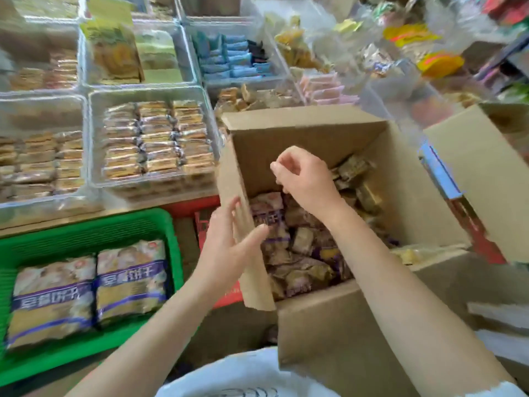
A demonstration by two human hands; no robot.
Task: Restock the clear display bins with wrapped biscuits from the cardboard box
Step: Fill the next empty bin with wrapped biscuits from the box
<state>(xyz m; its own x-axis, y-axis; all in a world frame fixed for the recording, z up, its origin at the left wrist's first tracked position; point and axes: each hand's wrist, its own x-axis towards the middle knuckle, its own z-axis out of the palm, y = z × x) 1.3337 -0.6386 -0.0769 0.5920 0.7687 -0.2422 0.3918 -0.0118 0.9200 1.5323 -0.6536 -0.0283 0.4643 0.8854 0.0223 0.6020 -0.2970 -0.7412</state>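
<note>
The cardboard box [329,319] sits right under both hands with its flaps folded out, so the loose wrapped biscuits [297,245] in the bottom are easy to reach. The left hand [229,242] is spread open, fingers straight, resting against the near-left flap, I'd guess to keep it out of the way. The right hand [306,179] hovers over the pile with its fingers curled in; the frame's too blurry to tell if it's pinching a wrapper or empty. Up and left of the left hand is a clear display bin [94,138] already lined with neat rows. Below it, a green basket [86,227] holds two bigger packs.
</note>
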